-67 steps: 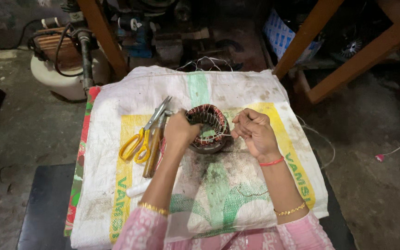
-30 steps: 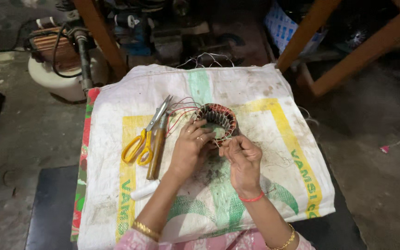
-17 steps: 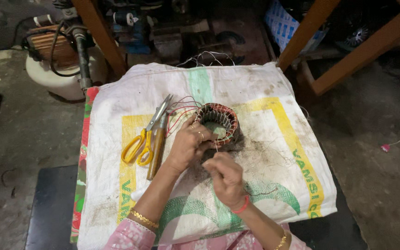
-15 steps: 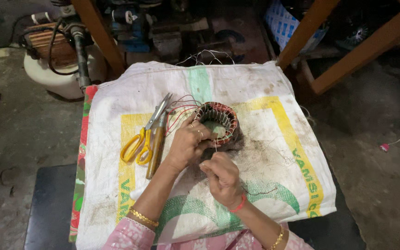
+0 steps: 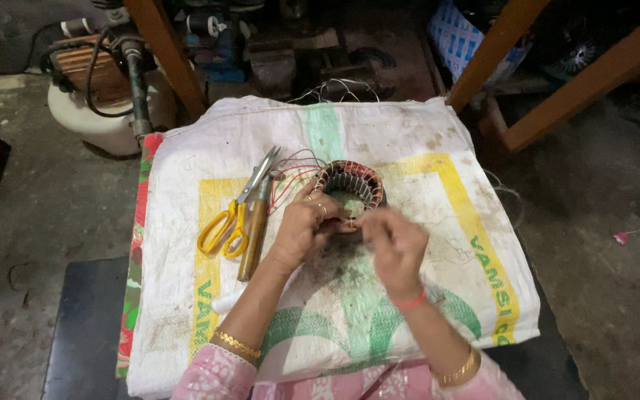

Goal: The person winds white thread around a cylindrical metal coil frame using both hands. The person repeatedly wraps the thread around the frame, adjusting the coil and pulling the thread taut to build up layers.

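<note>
A round motor stator (image 5: 350, 181) wound with copper wire sits on a white woven sack (image 5: 438, 155) spread over a dark table. My left hand (image 5: 307, 226) grips the stator's near left rim. My right hand (image 5: 396, 243) is just in front of the stator, fingers pinched together at its near edge; what they pinch is too small to tell. Thin red wires (image 5: 290, 172) trail from the stator toward the left.
Yellow-handled scissors (image 5: 232, 210) and a wooden-handled tool (image 5: 254, 233) lie on the sack left of my left hand. A white machine with a black hose (image 5: 101, 111) stands on the floor at the back left. Wooden legs (image 5: 572, 78) rise at the back right.
My right hand has drawn back from the stator's right side to its near edge. My left hand has stayed on the stator's left rim.
</note>
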